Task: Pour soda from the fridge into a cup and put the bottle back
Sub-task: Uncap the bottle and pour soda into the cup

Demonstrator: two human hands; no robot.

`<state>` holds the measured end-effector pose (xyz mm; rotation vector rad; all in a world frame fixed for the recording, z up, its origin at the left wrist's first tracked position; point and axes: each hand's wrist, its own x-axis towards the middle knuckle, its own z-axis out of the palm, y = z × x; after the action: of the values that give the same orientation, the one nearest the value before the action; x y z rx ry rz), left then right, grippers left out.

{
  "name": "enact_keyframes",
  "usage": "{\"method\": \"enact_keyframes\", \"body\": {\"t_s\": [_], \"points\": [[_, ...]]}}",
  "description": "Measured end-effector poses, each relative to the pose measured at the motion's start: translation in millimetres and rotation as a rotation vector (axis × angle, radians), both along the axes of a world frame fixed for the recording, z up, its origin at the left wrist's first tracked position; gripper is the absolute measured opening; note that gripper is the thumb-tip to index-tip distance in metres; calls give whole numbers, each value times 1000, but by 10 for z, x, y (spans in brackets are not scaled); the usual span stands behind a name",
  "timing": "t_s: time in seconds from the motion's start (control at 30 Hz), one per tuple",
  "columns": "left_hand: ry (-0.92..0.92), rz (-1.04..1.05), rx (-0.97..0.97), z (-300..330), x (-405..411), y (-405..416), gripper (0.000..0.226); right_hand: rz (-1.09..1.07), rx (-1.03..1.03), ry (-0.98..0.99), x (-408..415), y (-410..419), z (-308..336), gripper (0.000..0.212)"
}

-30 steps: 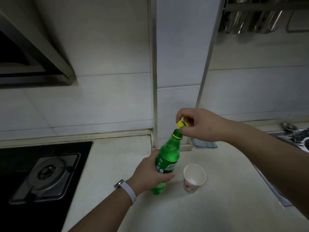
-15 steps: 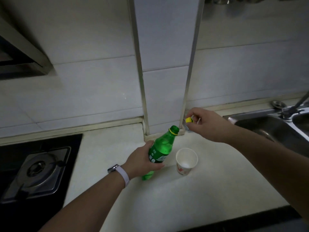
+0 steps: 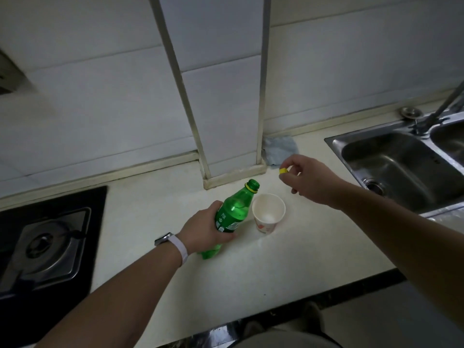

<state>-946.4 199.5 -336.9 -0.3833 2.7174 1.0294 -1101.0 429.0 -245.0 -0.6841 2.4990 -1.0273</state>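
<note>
A green soda bottle (image 3: 234,208) stands on the pale counter (image 3: 251,272), uncapped and leaning right toward a white paper cup (image 3: 268,213). My left hand (image 3: 204,229) grips the bottle around its label. The bottle's open mouth sits just left of and above the cup's rim. The cup stands upright and looks empty. My right hand (image 3: 310,180) hovers right of and behind the cup, pinching the yellow cap (image 3: 283,170) between thumb and fingertips.
A gas hob (image 3: 47,242) fills the counter's left side. A steel sink (image 3: 401,162) with a tap (image 3: 444,106) lies at the right. A blue cloth (image 3: 280,148) sits by the tiled wall column (image 3: 221,84). The counter's front edge runs below.
My right hand has lifted the cap off the bottle and carried it away to the right. The bottle has tipped toward the cup. The camera has tilted downward.
</note>
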Motion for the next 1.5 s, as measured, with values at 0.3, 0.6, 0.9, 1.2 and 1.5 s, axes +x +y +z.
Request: {"method": "enact_keyframes", "body": {"t_s": [0.3, 0.6, 0.9, 1.2, 1.5], "points": [[-113, -10, -35, -201, 15, 27, 58, -78, 19, -46, 34, 111, -181, 15], [-178, -47, -90, -209, 43, 42, 56, -69, 20, -51, 96, 118, -229, 15], [-217, -114, -152, -177, 75, 44, 60, -100, 0, -65, 159, 173, -266, 15], [-229, -132, -153, -143, 113, 55, 59, -112, -10, -68, 236, 223, -265, 16], [-222, -129, -175, -116, 140, 86, 59, -130, -36, -85, 294, 292, -243, 17]]}}
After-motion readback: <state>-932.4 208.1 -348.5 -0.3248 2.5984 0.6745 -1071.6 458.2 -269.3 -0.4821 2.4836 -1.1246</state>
